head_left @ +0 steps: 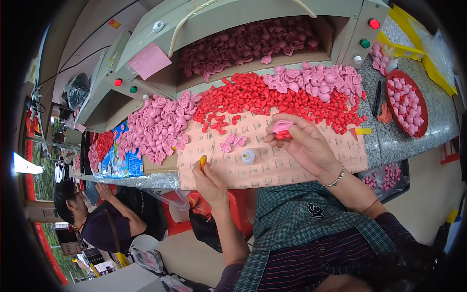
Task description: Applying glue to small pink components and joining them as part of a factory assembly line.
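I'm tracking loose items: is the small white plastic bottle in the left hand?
No, the small white plastic bottle is on the pale pink sheet, apart from the left hand.

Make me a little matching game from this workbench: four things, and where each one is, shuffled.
1. Yellow item
2. Bottle
3. Red bowl
4. Pink paper

A. On the front of the machine
B. At the right, holding pink and red pieces
C. In the fingers of the left hand
D. On the mat, between the hands

Pairs: 1-C, 2-D, 3-B, 4-A
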